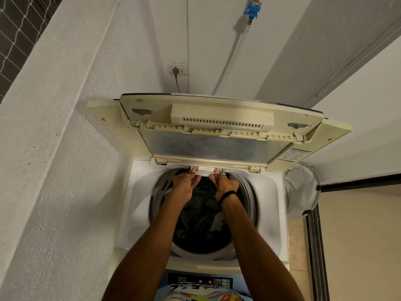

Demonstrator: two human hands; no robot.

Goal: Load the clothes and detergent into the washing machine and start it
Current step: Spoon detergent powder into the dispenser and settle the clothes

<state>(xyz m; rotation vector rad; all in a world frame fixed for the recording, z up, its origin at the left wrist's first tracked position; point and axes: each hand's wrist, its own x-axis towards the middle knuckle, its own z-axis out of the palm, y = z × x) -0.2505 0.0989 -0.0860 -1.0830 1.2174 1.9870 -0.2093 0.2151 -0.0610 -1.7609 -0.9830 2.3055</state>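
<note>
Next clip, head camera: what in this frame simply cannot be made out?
1. Drawer at the rear of the tub: head view; left hand and right hand cover its ends, so grip and contents cannot be told.
2. Control panel: head view, lettering too small; lower part hidden by the person's shirt.
3. Clothes: dark, crossed by both forearms; not countable.
4. Lid label: print too small.

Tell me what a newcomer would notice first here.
The left hand and right hand reach across the open washer to touch a small drawer at the drum's back rim. Below them dark clothes lie in the drum, and the yellowed lid stands raised behind.
</note>
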